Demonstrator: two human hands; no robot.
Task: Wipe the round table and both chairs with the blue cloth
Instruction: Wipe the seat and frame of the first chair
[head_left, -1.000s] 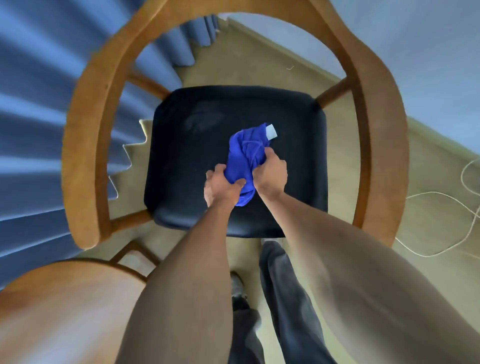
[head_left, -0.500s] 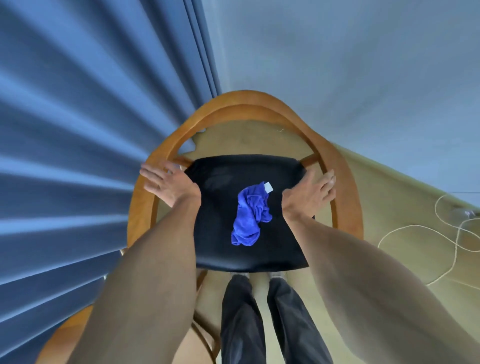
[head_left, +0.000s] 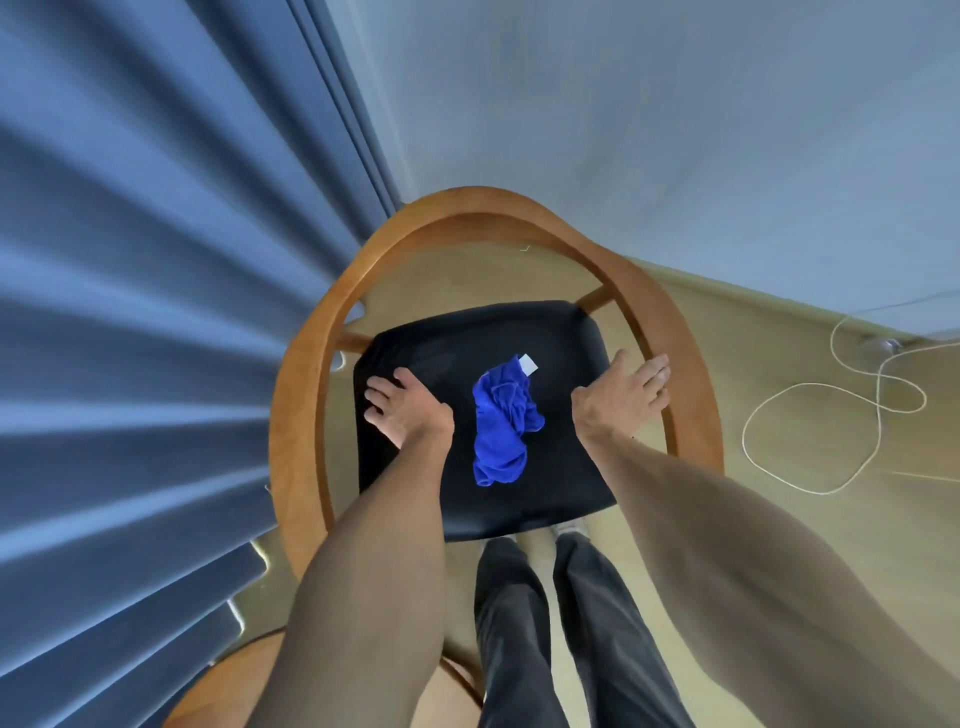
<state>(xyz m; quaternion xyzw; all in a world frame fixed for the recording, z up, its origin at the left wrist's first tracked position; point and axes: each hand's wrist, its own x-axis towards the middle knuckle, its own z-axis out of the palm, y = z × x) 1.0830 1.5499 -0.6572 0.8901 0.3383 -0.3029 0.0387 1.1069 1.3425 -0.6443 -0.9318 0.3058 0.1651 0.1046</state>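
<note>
Black chair seat (head_left: 561, 338) under crumpled blue cloth (head_left: 501, 426) – left hand (head_left: 408, 410), right hand (head_left: 621, 397) spread empty, table cropped

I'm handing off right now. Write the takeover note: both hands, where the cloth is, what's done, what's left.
Left hand: open, empty, over the left side of the black seat.
Right hand: open, empty, fingers at the chair's wooden armrest on the right.
Blue cloth: bunched, lying free mid-seat, between the hands, touched by neither.
Round table: only an edge shows at bottom left.
Done: cannot be judged from this view.
Left: pick up the cloth again and carry on wiping; confirm table and second chair.
</note>
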